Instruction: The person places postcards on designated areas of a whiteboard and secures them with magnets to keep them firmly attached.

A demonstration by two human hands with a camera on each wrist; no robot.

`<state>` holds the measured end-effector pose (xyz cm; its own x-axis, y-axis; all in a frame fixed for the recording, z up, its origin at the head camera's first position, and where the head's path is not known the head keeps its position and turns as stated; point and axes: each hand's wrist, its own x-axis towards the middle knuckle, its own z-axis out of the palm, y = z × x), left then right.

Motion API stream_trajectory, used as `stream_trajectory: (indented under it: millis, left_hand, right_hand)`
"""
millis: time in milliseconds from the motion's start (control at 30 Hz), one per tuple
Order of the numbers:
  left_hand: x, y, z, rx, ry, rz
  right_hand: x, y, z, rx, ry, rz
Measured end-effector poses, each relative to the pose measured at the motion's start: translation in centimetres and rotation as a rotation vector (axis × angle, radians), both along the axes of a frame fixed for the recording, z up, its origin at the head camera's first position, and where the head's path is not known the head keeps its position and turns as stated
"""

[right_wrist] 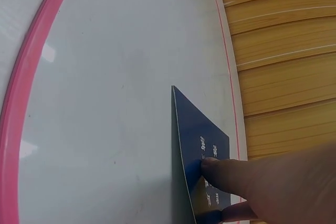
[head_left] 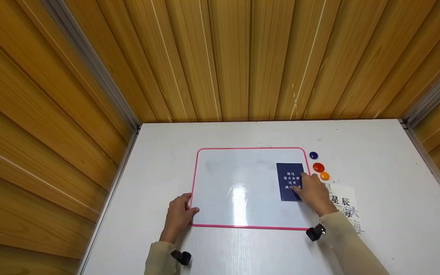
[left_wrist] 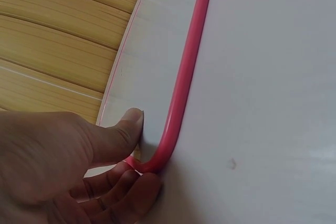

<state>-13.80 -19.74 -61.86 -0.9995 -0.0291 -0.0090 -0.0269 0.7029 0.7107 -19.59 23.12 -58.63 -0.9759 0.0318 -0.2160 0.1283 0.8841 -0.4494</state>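
Note:
A whiteboard (head_left: pixel 224 183) with a pink frame (left_wrist: pixel 184 82) lies on the white table. My left hand (head_left: pixel 178 215) grips its near left corner, thumb on the face and the other fingers curled round the outer side of the frame. Over the right part of the board is a dark blue card (head_left: pixel 289 169) with white Chinese characters. My right hand (head_left: pixel 314 194) pinches this card by its right side. The thumb (right_wrist: pixel 223 174) presses on its printed face, while the other fingers are mostly hidden. In the right wrist view a shadow shows along the card's edge.
Dark blue (head_left: pixel 313 155), red (head_left: pixel 318 167) and orange round pieces (head_left: pixel 324 175) lie just right of the board. Below them, partly behind my right hand and sleeve, is white paper (head_left: pixel 349 193) with Chinese characters. Wood-look panels (head_left: pixel 229 61) stand behind the table.

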Motion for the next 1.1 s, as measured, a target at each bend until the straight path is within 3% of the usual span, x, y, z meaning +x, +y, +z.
stream_trajectory:
  millis: [1100]
  left_hand:
    - [-0.03,0.05,-0.04,-0.008,-0.006,0.008]
  right_hand:
    - [0.22,-0.17,-0.32,-0.007,0.012,-0.021]
